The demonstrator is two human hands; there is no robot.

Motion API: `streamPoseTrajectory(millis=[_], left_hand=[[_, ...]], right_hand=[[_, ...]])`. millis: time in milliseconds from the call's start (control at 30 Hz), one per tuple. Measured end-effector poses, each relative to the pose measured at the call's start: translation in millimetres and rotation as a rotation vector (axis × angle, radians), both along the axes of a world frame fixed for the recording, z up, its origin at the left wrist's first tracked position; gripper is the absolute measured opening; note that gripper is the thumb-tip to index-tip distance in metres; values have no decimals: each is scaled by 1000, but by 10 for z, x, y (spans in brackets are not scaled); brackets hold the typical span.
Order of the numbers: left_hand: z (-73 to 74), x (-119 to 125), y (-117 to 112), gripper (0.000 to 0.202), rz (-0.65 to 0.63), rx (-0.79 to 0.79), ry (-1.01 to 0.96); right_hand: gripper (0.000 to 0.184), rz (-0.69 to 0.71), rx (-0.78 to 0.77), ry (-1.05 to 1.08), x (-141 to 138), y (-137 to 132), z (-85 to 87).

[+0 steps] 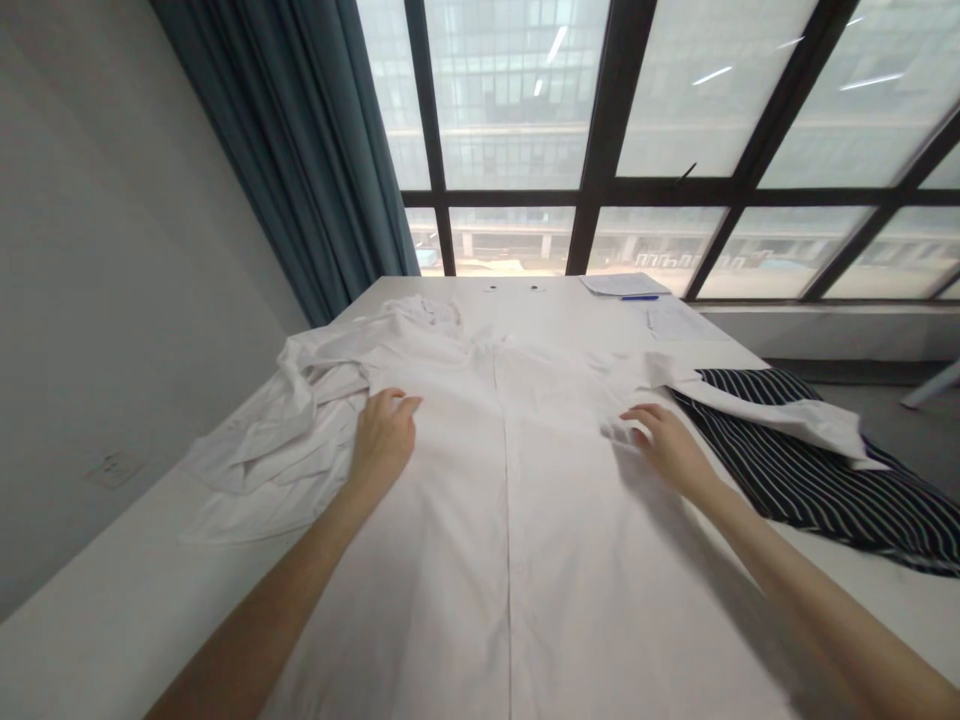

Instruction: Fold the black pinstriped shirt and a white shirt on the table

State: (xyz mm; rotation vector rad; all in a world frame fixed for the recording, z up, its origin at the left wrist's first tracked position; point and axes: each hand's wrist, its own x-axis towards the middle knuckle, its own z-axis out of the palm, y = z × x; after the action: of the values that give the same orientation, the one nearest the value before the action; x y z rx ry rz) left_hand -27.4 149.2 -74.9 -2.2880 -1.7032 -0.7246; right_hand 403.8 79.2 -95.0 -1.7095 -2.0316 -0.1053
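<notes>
A white button-up shirt (465, 520) lies spread on its back, with the front placket running down its middle and the collar at the far end. Over the shirt's left part is my left hand (385, 432), its fingers loosely bent, thumb and forefinger a little apart, with nothing visible between them. My right hand (666, 445) hovers above the right part, casting a shadow; its curved fingers and thumb are apart and empty. The right sleeve (795, 420) stretches outward across a black-and-white striped cloth. Whether my left fingertips touch the fabric, I cannot tell.
Crumpled white cloth (300, 420) lies left on the white table (97, 640). Papers (622, 285) and a blue pen (640, 298) are at the far right corner. The striped cloth (840, 490) hangs past the right edge. A wall, curtain (315, 150) and windows surround the table.
</notes>
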Motion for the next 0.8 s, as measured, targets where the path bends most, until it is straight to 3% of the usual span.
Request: streamPoseTrajectory(millis=[167,267,433,800], left_hand=[[-229,788,-134,30,-371,-106,151],[-411,993,-220,39,-367,-168,187],[-544,843,-192,44,-338,-207,207],[-518,243,-123,50,-274,-254,284]], right_hand=[[39,238,-207,-91,-895,232,-88],[44,214,-252,-120,-1163,297,-186],[50,108,-316,-156,-1075,365,-239],[54,-145,-325,-212,-450,358,-315]])
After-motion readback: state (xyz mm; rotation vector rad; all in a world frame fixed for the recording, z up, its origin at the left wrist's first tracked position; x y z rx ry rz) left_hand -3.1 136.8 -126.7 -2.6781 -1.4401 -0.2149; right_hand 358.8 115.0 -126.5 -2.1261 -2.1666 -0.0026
